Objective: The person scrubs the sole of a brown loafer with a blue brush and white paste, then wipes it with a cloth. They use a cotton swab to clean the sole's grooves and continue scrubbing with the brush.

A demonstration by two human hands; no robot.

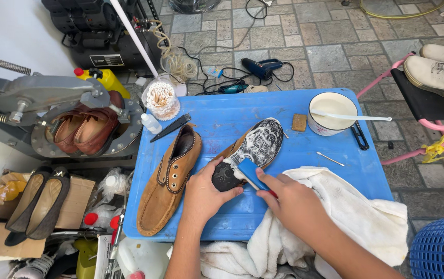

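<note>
Shoe (255, 147) under left hand (204, 196)

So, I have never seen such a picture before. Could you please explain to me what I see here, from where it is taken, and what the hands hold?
The one picture comes from a camera on a person's head, looking down at their own two bare hands; there is no machine arm. The left hand holds a shoe turned sole up, its sole covered in white foam. The right hand holds a blue brush against that sole. Both work over a blue table. On it lie a second, tan shoe, a white towel, a cream bowl with a white stick across it, and a small sponge.
</note>
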